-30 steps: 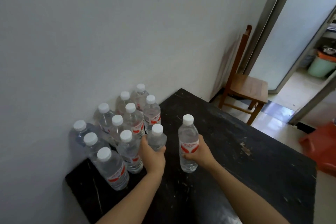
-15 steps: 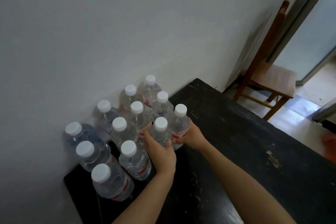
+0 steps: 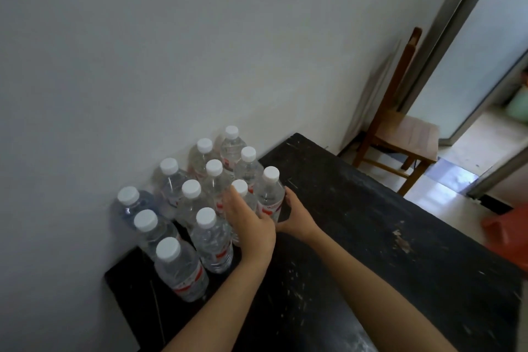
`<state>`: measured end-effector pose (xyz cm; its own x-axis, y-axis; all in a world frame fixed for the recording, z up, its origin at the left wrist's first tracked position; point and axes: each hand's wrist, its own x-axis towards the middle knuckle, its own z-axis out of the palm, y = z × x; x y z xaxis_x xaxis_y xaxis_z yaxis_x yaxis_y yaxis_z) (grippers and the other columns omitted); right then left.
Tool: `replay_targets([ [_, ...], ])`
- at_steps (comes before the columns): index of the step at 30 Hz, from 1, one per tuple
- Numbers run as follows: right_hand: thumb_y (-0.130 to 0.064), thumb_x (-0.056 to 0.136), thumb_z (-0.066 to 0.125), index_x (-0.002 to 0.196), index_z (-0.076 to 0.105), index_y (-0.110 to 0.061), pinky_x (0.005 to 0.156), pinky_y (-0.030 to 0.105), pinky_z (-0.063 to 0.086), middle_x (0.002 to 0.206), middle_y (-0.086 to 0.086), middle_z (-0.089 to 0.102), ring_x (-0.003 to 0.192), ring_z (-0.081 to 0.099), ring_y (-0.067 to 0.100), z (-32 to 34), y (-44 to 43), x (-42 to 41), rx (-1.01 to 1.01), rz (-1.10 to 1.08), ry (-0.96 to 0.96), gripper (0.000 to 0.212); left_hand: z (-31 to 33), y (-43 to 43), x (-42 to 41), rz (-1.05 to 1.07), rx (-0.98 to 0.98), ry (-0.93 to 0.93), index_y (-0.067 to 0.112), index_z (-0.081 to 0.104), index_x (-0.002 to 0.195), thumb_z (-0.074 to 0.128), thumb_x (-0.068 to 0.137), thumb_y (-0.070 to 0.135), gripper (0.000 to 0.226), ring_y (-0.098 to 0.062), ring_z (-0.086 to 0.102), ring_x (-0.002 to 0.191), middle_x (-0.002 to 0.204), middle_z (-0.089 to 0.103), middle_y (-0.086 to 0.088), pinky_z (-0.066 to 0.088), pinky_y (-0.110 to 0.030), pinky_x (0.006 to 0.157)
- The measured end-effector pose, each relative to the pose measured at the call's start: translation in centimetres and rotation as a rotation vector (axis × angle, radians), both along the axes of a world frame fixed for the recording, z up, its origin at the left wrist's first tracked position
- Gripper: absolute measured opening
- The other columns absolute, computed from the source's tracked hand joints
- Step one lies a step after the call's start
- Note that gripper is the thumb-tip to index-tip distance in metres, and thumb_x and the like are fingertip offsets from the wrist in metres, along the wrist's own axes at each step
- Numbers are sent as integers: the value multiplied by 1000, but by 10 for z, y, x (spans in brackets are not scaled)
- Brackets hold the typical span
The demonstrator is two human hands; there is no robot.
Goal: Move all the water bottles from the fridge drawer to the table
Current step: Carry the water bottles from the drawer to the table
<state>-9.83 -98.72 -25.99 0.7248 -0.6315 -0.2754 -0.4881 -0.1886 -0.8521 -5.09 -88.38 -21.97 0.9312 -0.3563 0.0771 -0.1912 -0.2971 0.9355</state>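
Note:
Several clear water bottles with white caps and red labels stand in a cluster on the black table (image 3: 371, 251), at its back left corner by the wall. My left hand (image 3: 251, 223) is wrapped round one bottle (image 3: 243, 194) at the cluster's right edge. My right hand (image 3: 295, 216) holds another bottle (image 3: 270, 194) just to the right of it, with the thumb on its side. Both bottles stand upright and touch their neighbours. The nearest bottle (image 3: 183, 271) stands at the front left. No fridge drawer is in view.
A white wall runs along the table's left side. Beyond the table's far end stands a wooden chair (image 3: 405, 134), next to a doorway with a grey frame (image 3: 457, 37). A red stool (image 3: 511, 226) sits on the floor at the right.
My right hand has carried its bottle leftward from the open table into the cluster, beside the bottle in my left hand. Both hands now sit close together at the cluster's right edge.

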Motion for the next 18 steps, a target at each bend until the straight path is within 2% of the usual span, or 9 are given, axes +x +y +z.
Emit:
replay_targets([
  [4,-17,66,80,145,11,-23,112,38,26,152,5,22,138,23,18,14,22,-31,-59,1,43,106,13,26,-13,-132,-13,17,15,14,145,61,83,6,79,-19,14,142,153,18,-7,18,-40,116],
  [11,-20,70,77,144,16,-27,111,35,29,151,3,23,137,24,16,46,60,-101,-164,-32,37,96,12,92,-30,-317,49,22,25,26,141,64,78,5,76,-16,34,134,145,37,0,34,-45,109],
  [15,-23,72,76,144,19,-24,109,32,26,151,2,24,137,25,16,55,82,-134,-236,-45,65,91,14,124,-38,-403,159,59,17,30,140,60,82,5,67,-19,32,135,146,34,-4,31,-42,111],
  [18,-25,73,75,143,22,-23,109,31,27,149,2,27,136,27,17,65,100,-161,-308,-100,99,88,18,140,-37,-493,210,16,13,39,134,59,83,9,55,-21,39,129,140,42,-8,35,-43,108],
])
